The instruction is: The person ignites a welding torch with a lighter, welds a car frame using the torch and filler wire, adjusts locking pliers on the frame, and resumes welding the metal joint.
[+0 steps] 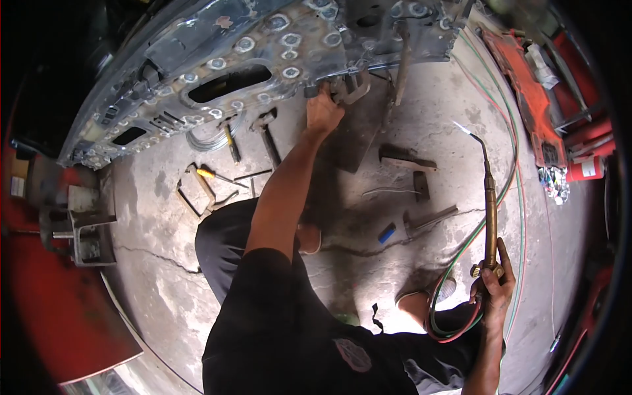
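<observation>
My right hand (495,288) grips the lit torch (490,210); best keep its flame (463,128) away from my left hand (324,110) beside the panel (263,58), grip unclear.

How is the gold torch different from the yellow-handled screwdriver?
The torch is held in the right hand; the screwdriver lies on the floor. The torch is brassy and bends near its end; the screwdriver is straight and yellow-handled. Both are long, thin tools.

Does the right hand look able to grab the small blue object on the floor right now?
Probably not: the right hand is gripping the torch, and in this view its hoses cross between it and the blue object.
</observation>
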A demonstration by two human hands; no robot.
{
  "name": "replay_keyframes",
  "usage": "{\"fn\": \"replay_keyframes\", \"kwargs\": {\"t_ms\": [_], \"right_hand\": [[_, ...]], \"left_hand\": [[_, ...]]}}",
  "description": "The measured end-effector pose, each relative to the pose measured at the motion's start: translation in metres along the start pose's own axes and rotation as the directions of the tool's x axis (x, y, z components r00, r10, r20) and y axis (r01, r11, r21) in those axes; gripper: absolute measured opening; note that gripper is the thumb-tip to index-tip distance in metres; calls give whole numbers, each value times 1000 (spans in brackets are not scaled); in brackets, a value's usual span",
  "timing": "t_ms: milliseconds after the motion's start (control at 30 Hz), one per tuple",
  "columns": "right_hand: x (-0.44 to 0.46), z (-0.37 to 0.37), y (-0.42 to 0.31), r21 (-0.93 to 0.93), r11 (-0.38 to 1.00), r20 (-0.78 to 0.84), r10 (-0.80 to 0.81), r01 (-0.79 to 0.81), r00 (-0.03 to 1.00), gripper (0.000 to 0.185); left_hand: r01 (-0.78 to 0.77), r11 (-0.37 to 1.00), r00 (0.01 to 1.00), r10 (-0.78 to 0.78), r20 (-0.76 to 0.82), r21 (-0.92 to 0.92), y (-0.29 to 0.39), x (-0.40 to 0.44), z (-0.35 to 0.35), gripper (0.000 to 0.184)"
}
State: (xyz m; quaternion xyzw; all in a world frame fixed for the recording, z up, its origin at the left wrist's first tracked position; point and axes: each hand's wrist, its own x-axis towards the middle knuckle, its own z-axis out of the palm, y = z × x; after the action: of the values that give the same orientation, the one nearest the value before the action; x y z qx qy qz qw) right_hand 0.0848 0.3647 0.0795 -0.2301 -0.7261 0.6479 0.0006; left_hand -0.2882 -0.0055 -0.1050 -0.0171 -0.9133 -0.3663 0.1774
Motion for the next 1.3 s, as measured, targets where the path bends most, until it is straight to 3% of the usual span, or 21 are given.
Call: {"fn": "replay_keyframes", "kwargs": {"t_ms": [133,233,333,400,567,667,833,1000,1067,1200,1300], "right_hand": [[4,0,-1,-7,1000,11,14,-14,1000,90],[6,2,-3,25,999,20,29,-30,999,86],[8,3,-3,-8,999,5,42,-42,999,82],[9,3,-3,-40,997,27,64,-63,998,75],[12,3,-5,-67,992,29,113,-111,993,76],[16,-1,-4,-82,993,49,91,-86,995,77],[41,-29,-4,-169,984,128,69,-47,989,83],[122,-75,46,-159,986,311,99,-51,945,73],[158,-88,88,-109,988,317,141,-112,938,68],[206,-98,202,211,954,266,153,-213,952,67],[211,-100,257,367,892,234,186,-263,954,70]], "left_hand": [[32,998,999,-32,-2,56,6,0,-4,55],[-54,998,996,56,-64,44,-5,2,6,52],[22,988,999,-16,-40,151,-9,-2,6,47],[73,991,997,-73,11,-108,19,-10,-10,29],[-67,995,990,56,-131,-80,19,-13,-3,25],[-74,997,989,69,-130,-33,12,-13,2,23],[-51,998,992,45,-114,-43,17,-18,3,26],[-25,999,993,20,-116,-41,13,-17,9,28],[-27,999,993,23,-113,-34,11,-16,10,28],[14,1000,999,-14,-45,0,9,-13,7,37],[-16,1000,998,16,-60,7,13,-16,4,33]]}}
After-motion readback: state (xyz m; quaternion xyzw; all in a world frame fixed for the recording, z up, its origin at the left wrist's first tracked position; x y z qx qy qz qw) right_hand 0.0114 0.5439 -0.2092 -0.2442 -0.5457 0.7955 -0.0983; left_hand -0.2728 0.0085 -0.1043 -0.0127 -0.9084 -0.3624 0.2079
